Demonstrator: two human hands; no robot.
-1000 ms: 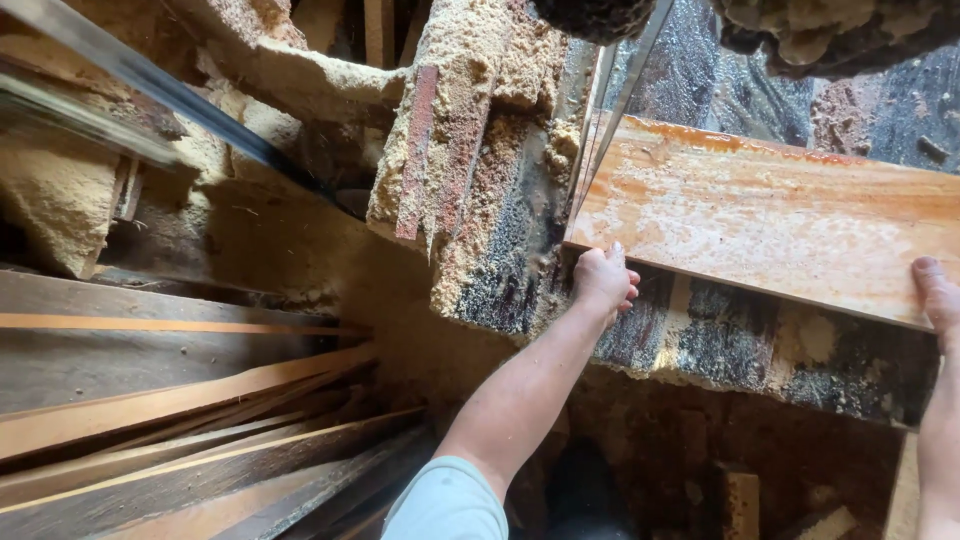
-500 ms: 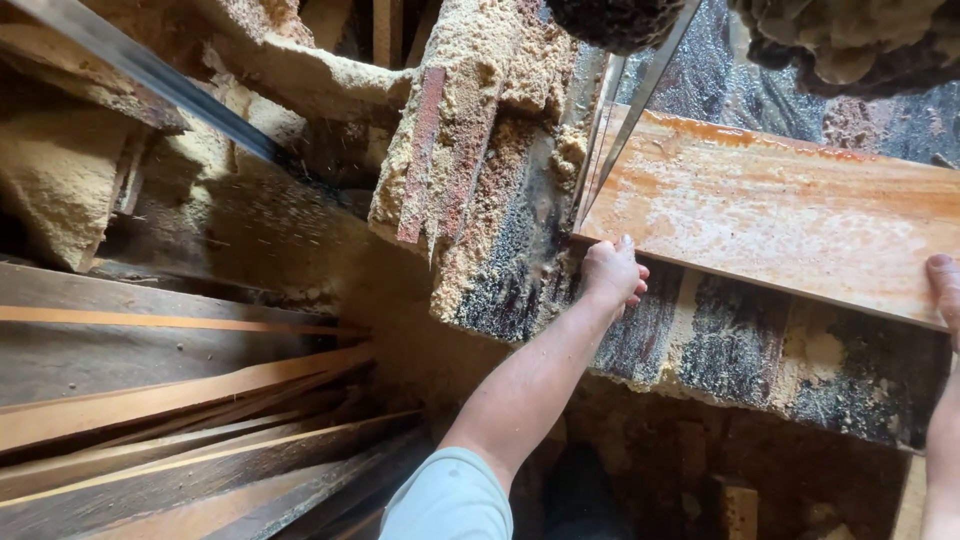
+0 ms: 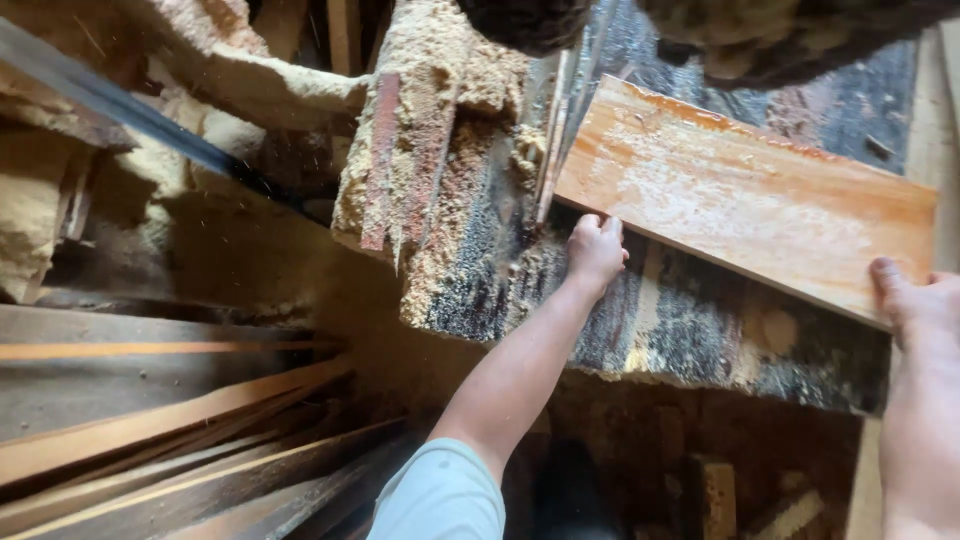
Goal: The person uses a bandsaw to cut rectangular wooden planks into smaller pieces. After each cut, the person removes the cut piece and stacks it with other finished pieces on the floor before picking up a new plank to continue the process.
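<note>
Setting: sawdust-caked saw table (image 3: 470,270), dark and crusted.
Board: orange plank (image 3: 740,200) lies flat on the table, long axis running 10 to 4 o'clock.
Left hand (image 3: 595,252): fingers curled on the plank's near left corner.
Right hand (image 3: 915,305): thumb pressed to the plank's near edge at 4 o'clock; grip otherwise hidden.
Room: stacked slats (image 3: 170,440) crowd 8 o'clock.

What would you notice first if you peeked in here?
The bright orange wooden board at upper right, with the left hand gripping its near corner and the right hand on its right end. Next, the thick sawdust heaped on the dark saw table, and the stacked planks at lower left.
</note>
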